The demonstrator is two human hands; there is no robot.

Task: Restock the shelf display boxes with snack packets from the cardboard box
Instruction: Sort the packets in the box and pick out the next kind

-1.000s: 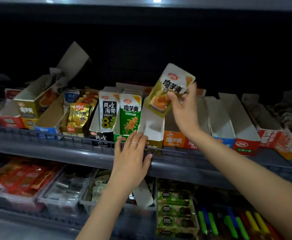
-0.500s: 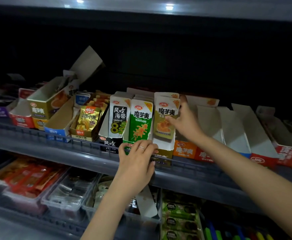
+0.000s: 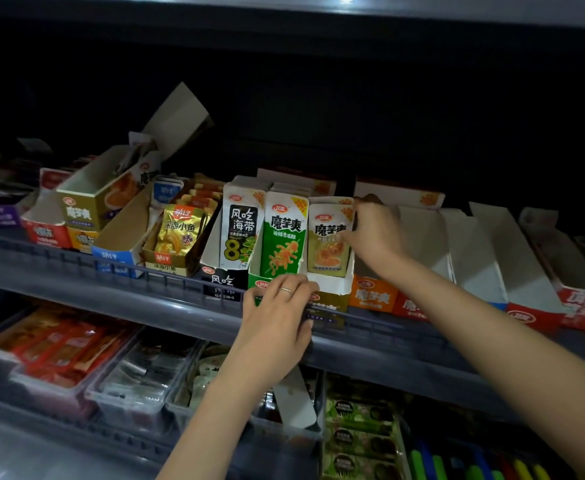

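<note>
Konjac packet (image 3: 329, 242) stands upright, long axis vertical, in the gold display box (image 3: 334, 296), beside the green packet (image 3: 283, 237). My right grip (image 3: 376, 233) pinches its upper right edge. My left grip (image 3: 280, 317) rests loose-fingered against the box fronts below.

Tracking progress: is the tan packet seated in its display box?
Yes, the tan packet stands upright inside the white-walled box, right hand pinching its top.

Glossy plastic packet (image 3: 329, 242) in matt cardboard display box (image 3: 332, 287).
</note>
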